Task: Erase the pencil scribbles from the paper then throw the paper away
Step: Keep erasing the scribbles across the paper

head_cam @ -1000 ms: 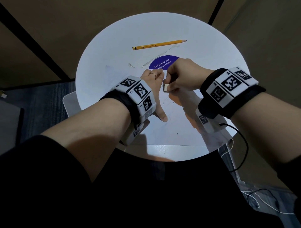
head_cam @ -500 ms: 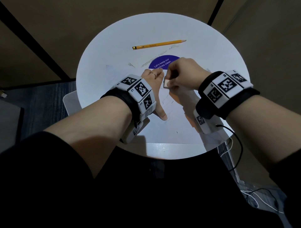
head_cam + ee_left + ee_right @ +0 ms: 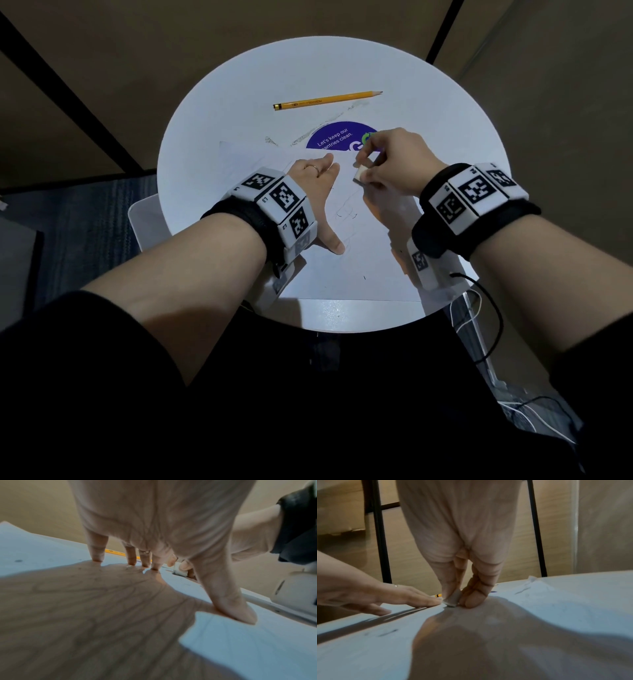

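Observation:
A white sheet of paper (image 3: 363,270) with faint pencil scribbles (image 3: 346,214) lies on the round white table (image 3: 212,113). My left hand (image 3: 320,192) lies flat on the paper, fingers spread straight, thumb tip pressing near the sheet's middle; the left wrist view shows the left hand (image 3: 163,534) with its fingertips down on the paper (image 3: 248,649). My right hand (image 3: 394,164) pinches a small white eraser (image 3: 359,175) between thumb and fingers. In the right wrist view the eraser (image 3: 453,599) touches the paper (image 3: 556,601) right beside my left fingertips (image 3: 435,601).
A yellow pencil (image 3: 327,100) lies at the table's far side. A round purple sticker (image 3: 337,137) sits on the tabletop, partly under the paper and my right hand. A white chair seat (image 3: 147,222) shows left of the table. Cables (image 3: 479,308) hang at the right.
My right hand with the eraser has shifted a little up and to the right over the paper. The left hand stays flat in place.

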`<state>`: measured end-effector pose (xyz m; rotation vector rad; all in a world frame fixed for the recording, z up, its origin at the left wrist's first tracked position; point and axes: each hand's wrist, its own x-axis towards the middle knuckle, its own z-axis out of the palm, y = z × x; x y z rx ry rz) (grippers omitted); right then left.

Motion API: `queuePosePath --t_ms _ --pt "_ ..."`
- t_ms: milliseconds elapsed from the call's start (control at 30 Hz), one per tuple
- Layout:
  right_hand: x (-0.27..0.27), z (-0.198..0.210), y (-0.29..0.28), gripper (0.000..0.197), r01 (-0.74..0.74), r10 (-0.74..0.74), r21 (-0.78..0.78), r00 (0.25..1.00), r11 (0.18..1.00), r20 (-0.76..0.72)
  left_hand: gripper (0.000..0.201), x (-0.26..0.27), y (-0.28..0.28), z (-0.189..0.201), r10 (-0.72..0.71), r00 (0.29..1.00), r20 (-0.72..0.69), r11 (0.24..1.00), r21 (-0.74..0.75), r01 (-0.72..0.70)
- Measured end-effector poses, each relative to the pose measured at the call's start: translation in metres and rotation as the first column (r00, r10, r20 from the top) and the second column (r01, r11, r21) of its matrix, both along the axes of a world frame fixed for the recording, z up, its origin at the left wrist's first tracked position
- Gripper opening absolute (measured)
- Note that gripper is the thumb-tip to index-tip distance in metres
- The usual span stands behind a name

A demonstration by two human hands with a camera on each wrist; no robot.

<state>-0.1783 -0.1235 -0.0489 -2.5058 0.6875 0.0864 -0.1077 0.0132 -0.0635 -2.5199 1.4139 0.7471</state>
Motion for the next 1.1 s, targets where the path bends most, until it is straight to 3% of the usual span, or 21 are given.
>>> queuePosePath --t_ms 133,267,400,500,567,733,867,1033,1100 --pt "-0.007 -0.006 0.006 0.012 -0.005 0.006 0.115 1.000 0.993 -0.014 0.126 0.000 0.003 -0.005 0.011 1.000 -0.012 1.000 -0.018 -0.011" --pt "-0.014 -0.008 0.003 0.009 0.085 -0.098 0.322 0.995 0.943 0.026 0.126 0.000 0.004 -0.008 0.007 1.000 -0.025 1.000 -0.030 -0.008" --pt "-0.012 -0.007 0.005 0.014 0.066 -0.074 0.196 0.997 0.978 0.037 0.126 0.002 0.004 -0.008 0.016 1.000 -0.026 1.000 -0.023 -0.017" --pt "-0.014 -0.002 0.007 0.007 -0.028 0.036 0.272 0.999 0.962 -0.024 0.124 0.000 0.004 -0.007 0.014 0.999 -0.033 1.000 -0.021 -0.014" --pt "-0.015 -0.002 0.006 0.008 -0.002 0.009 0.305 1.000 0.952 -0.024 0.122 0.000 0.004 -0.006 0.011 0.999 -0.040 1.000 -0.013 -0.012" --pt "-0.010 -0.003 0.008 0.008 0.056 -0.065 0.182 0.997 0.982 0.041 0.121 -0.001 0.003 -0.006 0.017 0.999 -0.045 1.000 -0.010 -0.017" --pt "-0.017 0.001 0.013 0.003 -0.059 0.074 0.297 0.997 0.953 -0.038 0.121 -0.002 0.006 -0.006 0.030 0.997 -0.068 0.999 -0.028 -0.032" --pt "-0.010 -0.002 0.010 0.015 0.031 -0.040 0.132 0.997 0.991 0.065 0.120 -0.003 0.004 -0.005 0.028 0.998 -0.052 1.000 -0.010 -0.029" --pt "-0.009 -0.003 0.011 0.014 -0.013 0.009 0.082 0.999 0.997 0.048 0.121 -0.003 0.004 -0.004 0.027 0.998 -0.057 1.000 -0.005 -0.028"
